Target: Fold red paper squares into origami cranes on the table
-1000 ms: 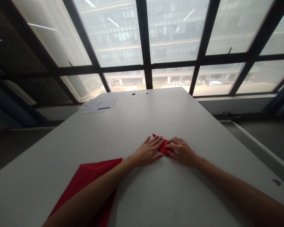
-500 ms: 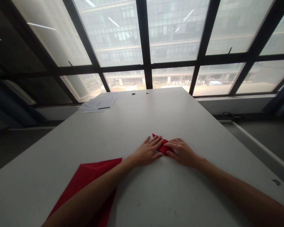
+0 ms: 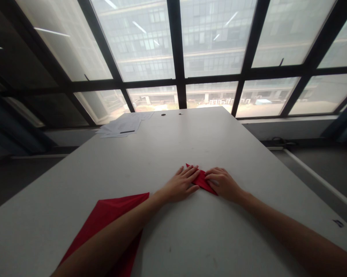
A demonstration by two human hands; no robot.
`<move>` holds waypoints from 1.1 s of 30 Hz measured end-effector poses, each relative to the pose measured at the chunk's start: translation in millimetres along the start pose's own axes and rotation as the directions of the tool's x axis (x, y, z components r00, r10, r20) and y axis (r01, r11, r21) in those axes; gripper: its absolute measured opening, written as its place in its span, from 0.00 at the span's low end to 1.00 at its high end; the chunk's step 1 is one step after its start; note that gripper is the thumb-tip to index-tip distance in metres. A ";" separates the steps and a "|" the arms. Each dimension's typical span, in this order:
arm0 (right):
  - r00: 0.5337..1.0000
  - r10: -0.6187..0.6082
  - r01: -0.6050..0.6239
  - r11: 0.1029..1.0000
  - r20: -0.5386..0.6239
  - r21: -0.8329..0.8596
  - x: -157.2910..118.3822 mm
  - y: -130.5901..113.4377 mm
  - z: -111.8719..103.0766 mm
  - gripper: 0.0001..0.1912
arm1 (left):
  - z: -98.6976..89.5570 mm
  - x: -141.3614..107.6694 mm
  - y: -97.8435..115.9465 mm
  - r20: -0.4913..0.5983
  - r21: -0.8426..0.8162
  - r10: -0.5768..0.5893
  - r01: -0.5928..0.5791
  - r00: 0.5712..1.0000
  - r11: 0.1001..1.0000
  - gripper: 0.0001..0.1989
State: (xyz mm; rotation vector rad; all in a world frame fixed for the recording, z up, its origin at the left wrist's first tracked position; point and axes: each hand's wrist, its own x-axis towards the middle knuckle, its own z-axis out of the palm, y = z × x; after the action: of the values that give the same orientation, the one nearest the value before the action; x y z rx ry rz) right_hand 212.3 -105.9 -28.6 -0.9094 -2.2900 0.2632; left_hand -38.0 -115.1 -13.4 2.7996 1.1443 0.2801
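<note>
A small folded red piece [image 3: 201, 180], pointed at its ends, lies on the white table [image 3: 173, 231]. My left hand [image 3: 181, 184] rests flat on its left part with the fingers spread. On its right part is my right hand [image 3: 222, 184], fingers curled and bent down against the upper edge; whether they pinch the piece is too small to tell. A larger red sheet [image 3: 104, 211] lies at the lower left, partly hidden under my left forearm.
Papers [image 3: 121, 125] with a dark pen-like strip [image 3: 127, 132] on them lie at the table's far left. Two small dark spots mark the far edge. A small dark mark [image 3: 338, 223] is near the right edge. Large windows stand beyond the table.
My right hand has shifted slightly to the right along the small red piece, baring more of its middle and its lower right tip. My left hand has stayed put.
</note>
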 end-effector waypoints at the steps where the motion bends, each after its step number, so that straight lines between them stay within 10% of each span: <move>1: 1.000 0.001 -0.001 1.000 -0.007 -0.002 0.2 0.2 0.3 0.11 | -0.9 0.0 0.4 -0.009 -0.005 0.002 -0.002 1.000 1.000 0.33; 33: 1.000 0.021 -0.022 0.993 -0.008 -0.116 -0.8 -4.2 -5.2 0.21 | -4.9 -0.7 1.5 -0.001 -0.015 0.047 -0.047 0.999 0.999 0.32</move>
State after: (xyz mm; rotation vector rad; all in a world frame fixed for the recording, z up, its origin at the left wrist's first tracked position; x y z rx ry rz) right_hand 213.8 -109.8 -23.3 -0.9921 -2.3097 0.1366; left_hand -38.5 -116.5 -8.5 2.8165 1.0727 0.2924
